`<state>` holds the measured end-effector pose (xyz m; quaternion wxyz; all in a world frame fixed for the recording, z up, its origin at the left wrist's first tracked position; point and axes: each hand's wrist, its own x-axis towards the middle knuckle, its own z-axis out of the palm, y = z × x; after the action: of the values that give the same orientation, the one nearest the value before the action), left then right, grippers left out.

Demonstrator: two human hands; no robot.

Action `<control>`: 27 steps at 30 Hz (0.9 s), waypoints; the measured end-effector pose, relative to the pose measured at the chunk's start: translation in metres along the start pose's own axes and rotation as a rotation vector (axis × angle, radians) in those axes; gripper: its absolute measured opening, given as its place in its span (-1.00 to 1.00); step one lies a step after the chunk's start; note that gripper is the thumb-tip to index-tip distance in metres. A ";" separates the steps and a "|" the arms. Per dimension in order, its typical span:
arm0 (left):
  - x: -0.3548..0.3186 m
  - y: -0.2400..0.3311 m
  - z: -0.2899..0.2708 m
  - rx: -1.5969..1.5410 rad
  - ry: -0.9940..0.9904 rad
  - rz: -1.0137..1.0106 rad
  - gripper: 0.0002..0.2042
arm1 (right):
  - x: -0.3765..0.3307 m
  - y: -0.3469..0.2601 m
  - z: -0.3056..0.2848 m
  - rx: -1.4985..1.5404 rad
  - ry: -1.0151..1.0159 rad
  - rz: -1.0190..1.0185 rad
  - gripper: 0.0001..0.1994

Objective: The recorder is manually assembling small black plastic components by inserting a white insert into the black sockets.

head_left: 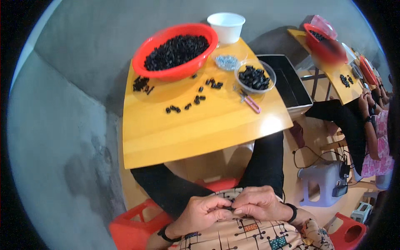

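Close to my lap, my left hand (pixel 204 213) and my right hand (pixel 259 203) meet fingertip to fingertip. Pinched between them is a small black plastic part (pixel 229 205), mostly hidden by my fingers. On the yellow table (pixel 200 137) ahead lie several loose black plastic pieces (pixel 197 100) in a scattered row. A small pile of thin black pieces (pixel 141 83) sits at the left. To the right, pink-handled snips (pixel 251 103) rest beside a clear bowl (pixel 272 79) of larger black pieces.
A red basin (pixel 175 74) full of black pieces, a white tub (pixel 227 29) and a clear dish of small silvery-blue pieces (pixel 227 62) stand at the back. Right of the table is a black-lined box (pixel 287 83). Another person (pixel 375 137) sits at a second yellow table (pixel 339 83).
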<state>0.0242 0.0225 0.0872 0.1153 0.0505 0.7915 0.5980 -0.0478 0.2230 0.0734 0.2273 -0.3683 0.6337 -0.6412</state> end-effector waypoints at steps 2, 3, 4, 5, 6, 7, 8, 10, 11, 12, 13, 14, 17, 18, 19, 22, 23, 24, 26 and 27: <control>0.000 -0.004 0.001 -0.052 0.007 -0.021 -0.84 | 0.001 0.001 -0.002 -0.047 -0.024 0.033 -0.88; -0.001 -0.010 0.004 -0.093 0.030 -0.004 -0.84 | 0.000 0.005 0.002 -0.024 0.001 0.037 -0.89; -0.002 -0.011 0.004 -0.105 0.030 -0.020 -0.84 | 0.000 0.006 0.004 -0.014 -0.004 0.054 -0.89; 0.000 -0.009 0.002 -0.122 0.022 -0.023 -0.85 | 0.000 0.005 0.005 -0.027 0.001 0.065 -0.88; 0.001 -0.010 0.001 -0.134 0.015 -0.020 -0.85 | 0.002 0.006 0.004 -0.041 0.005 0.069 -0.87; 0.000 -0.013 0.003 -0.176 0.036 -0.019 -0.86 | 0.003 0.007 0.005 -0.042 -0.003 0.058 -0.87; -0.003 -0.017 0.004 -0.179 0.031 -0.029 -0.86 | 0.004 0.007 0.008 -0.036 0.000 0.067 -0.87; -0.006 -0.023 0.005 -0.204 0.067 -0.078 -0.85 | 0.006 0.004 0.010 -0.101 0.013 0.013 -0.87; -0.005 -0.023 0.003 -0.212 0.057 -0.089 -0.85 | 0.007 0.004 0.008 -0.096 0.018 0.028 -0.87; 0.000 -0.020 0.000 -0.116 0.045 -0.093 -0.82 | 0.006 0.007 0.006 -0.137 0.033 0.024 -0.88; 0.000 -0.018 0.001 -0.030 0.024 -0.107 -0.78 | 0.001 0.009 0.008 -0.171 0.046 0.036 -0.89; 0.003 -0.019 0.002 -0.047 0.044 -0.114 -0.77 | 0.003 0.011 0.007 -0.198 0.071 -0.014 -0.88; 0.000 -0.014 0.004 -0.214 0.064 -0.122 -0.83 | 0.002 0.005 0.006 -0.149 0.061 0.036 -0.87; 0.006 -0.018 0.003 -0.316 0.075 -0.115 -0.85 | 0.007 0.004 0.002 -0.125 0.059 0.049 -0.86; 0.009 -0.021 0.002 -0.316 0.061 -0.128 -0.85 | 0.007 0.007 0.000 -0.125 0.057 0.070 -0.85; 0.015 -0.026 0.003 -0.312 0.024 -0.169 -0.86 | 0.007 0.011 -0.002 -0.103 0.083 0.166 -0.86; 0.019 -0.026 0.002 -0.324 0.032 -0.173 -0.87 | 0.008 0.014 -0.003 -0.095 0.087 0.169 -0.86; 0.021 -0.025 0.002 -0.336 0.046 -0.179 -0.87 | 0.008 0.017 -0.004 -0.091 0.095 0.154 -0.86; 0.021 -0.027 0.001 -0.314 0.040 -0.185 -0.87 | 0.009 0.021 -0.004 -0.075 0.097 0.141 -0.87; 0.021 -0.027 0.002 -0.297 0.034 -0.179 -0.87 | 0.010 0.023 -0.005 -0.035 0.094 0.170 -0.87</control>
<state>0.0054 0.0211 0.0582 0.1609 -0.0482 0.6977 0.6964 -0.0615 0.2166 0.0529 0.2445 -0.2865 0.6837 -0.6250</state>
